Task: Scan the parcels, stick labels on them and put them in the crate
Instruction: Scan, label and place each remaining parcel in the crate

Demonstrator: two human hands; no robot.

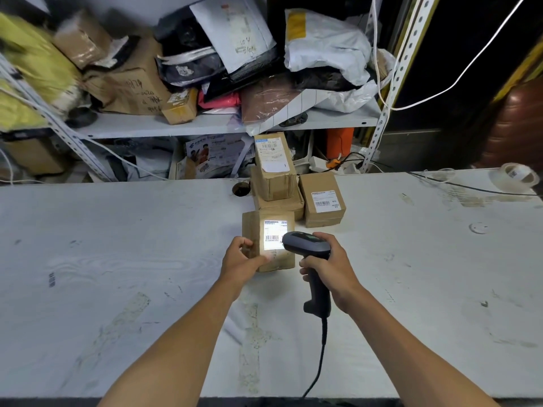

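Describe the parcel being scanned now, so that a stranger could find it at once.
On the white table, four brown boxes cluster near the far edge. The parcel is nearest the person, held by the left hand. Only its label glows under the scanner.

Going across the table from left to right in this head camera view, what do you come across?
Left hand holding a small parcel → barcode scanner in the right hand → roll of labels at the far right edge.
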